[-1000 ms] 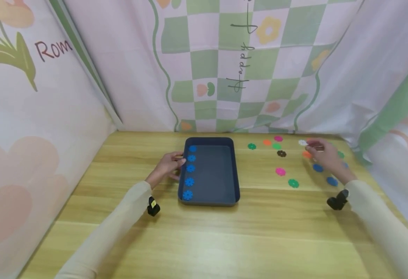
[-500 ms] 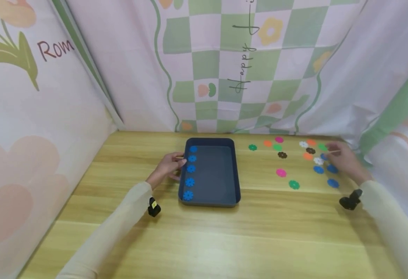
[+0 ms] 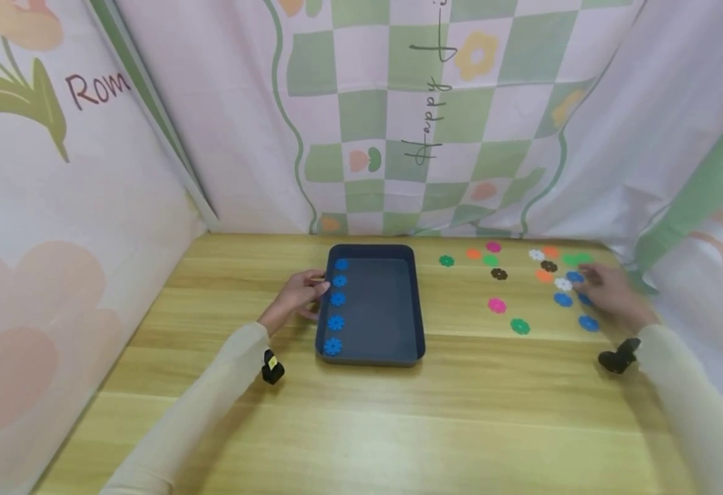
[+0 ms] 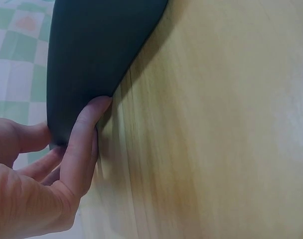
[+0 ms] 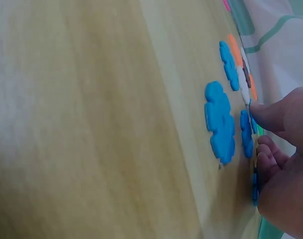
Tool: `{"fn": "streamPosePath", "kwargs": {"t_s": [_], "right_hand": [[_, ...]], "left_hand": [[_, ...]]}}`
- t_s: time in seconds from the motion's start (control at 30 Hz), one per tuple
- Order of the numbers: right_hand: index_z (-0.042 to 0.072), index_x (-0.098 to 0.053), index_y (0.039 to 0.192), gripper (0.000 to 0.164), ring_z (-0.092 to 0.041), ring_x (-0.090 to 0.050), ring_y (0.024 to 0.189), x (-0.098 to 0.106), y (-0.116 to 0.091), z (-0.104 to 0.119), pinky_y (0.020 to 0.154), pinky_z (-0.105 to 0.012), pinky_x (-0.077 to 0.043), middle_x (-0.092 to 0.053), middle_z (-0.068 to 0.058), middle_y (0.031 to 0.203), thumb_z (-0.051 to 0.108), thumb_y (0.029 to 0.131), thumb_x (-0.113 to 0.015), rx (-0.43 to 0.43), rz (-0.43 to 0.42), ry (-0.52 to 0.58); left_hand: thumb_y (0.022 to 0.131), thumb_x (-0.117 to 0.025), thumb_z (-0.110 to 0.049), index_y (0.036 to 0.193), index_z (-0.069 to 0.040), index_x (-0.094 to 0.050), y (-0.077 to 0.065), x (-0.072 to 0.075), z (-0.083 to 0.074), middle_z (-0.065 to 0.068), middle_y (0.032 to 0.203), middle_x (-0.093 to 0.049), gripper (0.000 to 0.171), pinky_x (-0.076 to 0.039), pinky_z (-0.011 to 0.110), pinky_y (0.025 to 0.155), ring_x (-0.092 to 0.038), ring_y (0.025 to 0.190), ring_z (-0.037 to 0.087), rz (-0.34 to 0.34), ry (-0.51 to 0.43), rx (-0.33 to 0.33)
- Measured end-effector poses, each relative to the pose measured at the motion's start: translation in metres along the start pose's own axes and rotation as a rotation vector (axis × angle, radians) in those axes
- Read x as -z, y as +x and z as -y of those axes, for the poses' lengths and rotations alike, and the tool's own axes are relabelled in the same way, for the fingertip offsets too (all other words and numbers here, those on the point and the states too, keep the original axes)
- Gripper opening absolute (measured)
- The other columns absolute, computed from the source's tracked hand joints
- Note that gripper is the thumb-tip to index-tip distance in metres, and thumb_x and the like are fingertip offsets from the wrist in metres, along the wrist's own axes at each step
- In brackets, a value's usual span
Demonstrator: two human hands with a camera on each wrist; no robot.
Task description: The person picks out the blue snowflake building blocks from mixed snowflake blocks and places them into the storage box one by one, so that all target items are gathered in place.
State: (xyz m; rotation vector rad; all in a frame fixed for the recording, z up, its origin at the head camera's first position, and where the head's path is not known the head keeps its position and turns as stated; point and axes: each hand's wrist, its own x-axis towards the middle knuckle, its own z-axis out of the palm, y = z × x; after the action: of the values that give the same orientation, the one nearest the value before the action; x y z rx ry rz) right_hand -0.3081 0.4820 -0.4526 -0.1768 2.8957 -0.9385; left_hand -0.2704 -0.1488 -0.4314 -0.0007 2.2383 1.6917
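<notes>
A dark grey rectangular tray [image 3: 374, 309] stands on the wooden table, with a column of several blue flower-shaped pieces [image 3: 337, 299] along its left inside. My left hand [image 3: 299, 294] holds the tray's left wall, thumb at the rim and fingers against the outside, as the left wrist view also shows. At the right, my right hand [image 3: 612, 295] reaches down over loose blue flower-shaped pieces [image 5: 220, 122]. Its thumb and fingers are apart, close to a blue piece [image 3: 574, 276], and nothing is seen lifted between them. The hand partly covers another blue piece.
More flower-shaped pieces lie flat on the table right of the tray: a pink one [image 3: 497, 305], a dark green one [image 3: 519, 326], a brown one [image 3: 499, 273], white, orange and light green ones. A patterned curtain [image 3: 374, 117] hangs behind the table [image 3: 361, 426].
My right hand has moved right from above the white and brown pieces, then slightly nearer, over the blue ones. The left hand and tray have stayed in place.
</notes>
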Motion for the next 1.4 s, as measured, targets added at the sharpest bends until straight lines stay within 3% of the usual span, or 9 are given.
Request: {"fn": "streamPosePath", "kwargs": {"t_s": [0.1, 0.27, 0.83, 0.93, 1.0, 1.07, 1.13, 1.3, 1.4], "right_hand": [[-0.024, -0.019, 0.151, 0.061, -0.07, -0.027, 0.136, -0.001, 0.002, -0.002, 0.111, -0.081, -0.027, -0.023, -0.052, 0.149, 0.015, 0.112, -0.047, -0.013, 0.014, 0.012], [-0.022, -0.024, 0.15, 0.057, -0.07, -0.029, 0.134, 0.0, 0.002, -0.003, 0.11, -0.081, -0.028, -0.025, -0.052, 0.148, 0.017, 0.113, -0.045, 0.001, 0.018, 0.005], [-0.022, -0.037, 0.139, 0.051, -0.066, -0.042, 0.124, -0.005, -0.004, -0.005, 0.101, -0.08, -0.038, -0.04, -0.05, 0.137, 0.017, 0.111, -0.053, 0.061, -0.071, 0.042], [-0.021, -0.039, 0.135, 0.046, -0.063, -0.047, 0.118, -0.004, -0.004, -0.006, 0.092, -0.073, -0.046, -0.044, -0.048, 0.131, 0.013, 0.109, -0.055, 0.083, -0.097, 0.027], [-0.02, -0.041, 0.133, 0.044, -0.061, -0.05, 0.113, -0.004, -0.005, -0.006, 0.088, -0.057, -0.056, -0.048, -0.046, 0.127, 0.012, 0.108, -0.057, 0.088, -0.129, 0.002], [-0.019, -0.044, 0.131, 0.04, -0.057, -0.055, 0.107, -0.005, -0.006, -0.004, 0.079, -0.039, -0.057, -0.053, -0.044, 0.121, 0.009, 0.106, -0.06, 0.108, -0.162, -0.025], [-0.016, -0.048, 0.128, 0.036, -0.054, -0.058, 0.102, -0.005, -0.005, -0.001, 0.074, -0.031, -0.055, -0.057, -0.042, 0.115, 0.007, 0.104, -0.063, 0.121, -0.197, -0.049], [-0.011, -0.052, 0.129, 0.034, -0.047, -0.061, 0.098, -0.009, -0.005, 0.008, 0.075, -0.045, -0.057, -0.061, -0.038, 0.112, 0.007, 0.103, -0.065, 0.119, -0.234, -0.073], [-0.008, -0.054, 0.134, 0.034, -0.034, -0.065, 0.093, -0.012, -0.008, 0.01, 0.071, -0.031, -0.057, -0.062, -0.034, 0.114, 0.008, 0.105, -0.062, 0.092, -0.259, -0.047]], "left_hand": [[0.112, -0.052, -0.019, 0.162, -0.004, -0.036, 0.001, 0.0, 0.001, 0.025, 0.157, -0.046, 0.054, -0.068, 0.044, 0.077, -0.06, 0.128, 0.044, -0.001, 0.009, 0.001], [0.112, -0.052, -0.02, 0.161, -0.005, -0.038, 0.001, 0.001, 0.003, 0.024, 0.154, -0.049, 0.053, -0.068, 0.042, 0.075, -0.06, 0.126, 0.043, -0.011, 0.017, 0.015], [0.112, -0.052, -0.02, 0.161, -0.002, -0.035, -0.001, -0.001, 0.0, 0.024, 0.158, -0.045, 0.055, -0.068, 0.042, 0.076, -0.055, 0.134, 0.044, -0.001, 0.007, 0.014], [0.112, -0.052, -0.021, 0.162, -0.003, -0.036, 0.0, -0.002, -0.001, 0.023, 0.158, -0.045, 0.055, -0.068, 0.042, 0.077, -0.055, 0.134, 0.044, 0.002, 0.008, 0.02], [0.112, -0.052, -0.021, 0.161, -0.003, -0.036, 0.001, -0.002, -0.002, 0.023, 0.158, -0.045, 0.055, -0.068, 0.042, 0.077, -0.055, 0.134, 0.044, 0.003, 0.006, 0.019], [0.112, -0.052, -0.021, 0.161, -0.003, -0.037, 0.002, -0.002, -0.003, 0.023, 0.158, -0.045, 0.055, -0.068, 0.042, 0.077, -0.055, 0.135, 0.044, 0.004, 0.001, 0.015], [0.112, -0.052, -0.02, 0.161, -0.002, -0.036, 0.003, -0.002, -0.003, 0.024, 0.159, -0.044, 0.055, -0.068, 0.043, 0.078, -0.054, 0.136, 0.045, 0.006, -0.005, 0.008], [0.112, -0.052, -0.018, 0.161, -0.001, -0.036, 0.0, -0.002, -0.004, 0.024, 0.159, -0.043, 0.055, -0.068, 0.043, 0.077, -0.053, 0.137, 0.045, 0.004, -0.009, 0.015], [0.112, -0.052, -0.018, 0.161, -0.001, -0.036, -0.001, -0.001, -0.003, 0.025, 0.159, -0.043, 0.055, -0.068, 0.043, 0.077, -0.052, 0.137, 0.045, 0.003, -0.008, 0.019]]}}
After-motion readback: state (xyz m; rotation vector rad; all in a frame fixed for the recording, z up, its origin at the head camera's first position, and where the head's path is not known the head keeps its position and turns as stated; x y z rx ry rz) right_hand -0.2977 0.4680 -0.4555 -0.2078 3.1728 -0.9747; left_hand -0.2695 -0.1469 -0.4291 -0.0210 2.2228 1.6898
